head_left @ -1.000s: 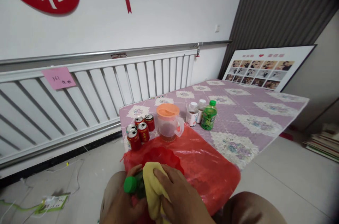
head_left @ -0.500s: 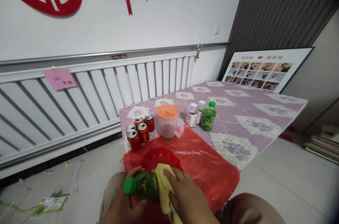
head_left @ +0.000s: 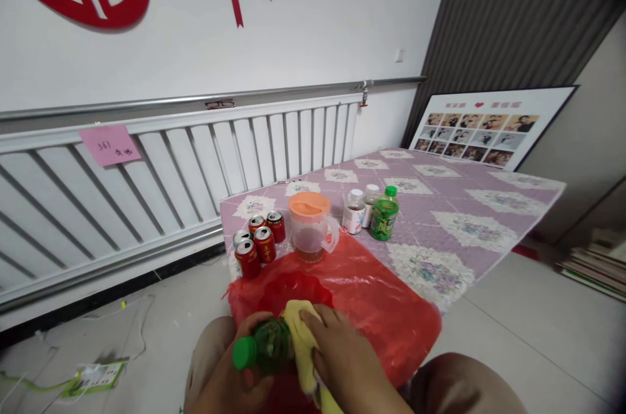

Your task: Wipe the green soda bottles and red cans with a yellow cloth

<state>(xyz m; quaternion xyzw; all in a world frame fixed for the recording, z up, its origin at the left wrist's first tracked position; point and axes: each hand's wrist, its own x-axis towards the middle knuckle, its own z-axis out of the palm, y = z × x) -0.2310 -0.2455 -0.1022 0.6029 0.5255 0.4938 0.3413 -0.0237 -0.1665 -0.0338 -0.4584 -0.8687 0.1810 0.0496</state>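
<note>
A green plastic bottle (head_left: 274, 343) with a green cap lies tilted in my left hand (head_left: 239, 371), its cap pointing left toward me. My right hand (head_left: 345, 352) is closed on a yellow cloth (head_left: 302, 336) and presses it against the far end of the bottle. Much of that end is hidden by the cloth and fingers. Right below and beyond the bottle is a red scalloped basin (head_left: 296, 290), partly covered by my hands. It sits on a red plastic sheet (head_left: 376, 296).
Beyond the basin stand several red cans (head_left: 265, 246), a lidded pitcher (head_left: 309, 231) with some brown liquid, two white-capped bottles (head_left: 354, 213) and another green bottle (head_left: 385, 217). A flowered cloth (head_left: 450, 195) covers the table. A radiator (head_left: 180, 163) runs along the wall.
The green bottle has turned slightly in my left hand, its cap shifting a little right and down. My right hand still holds the yellow cloth against it.
</note>
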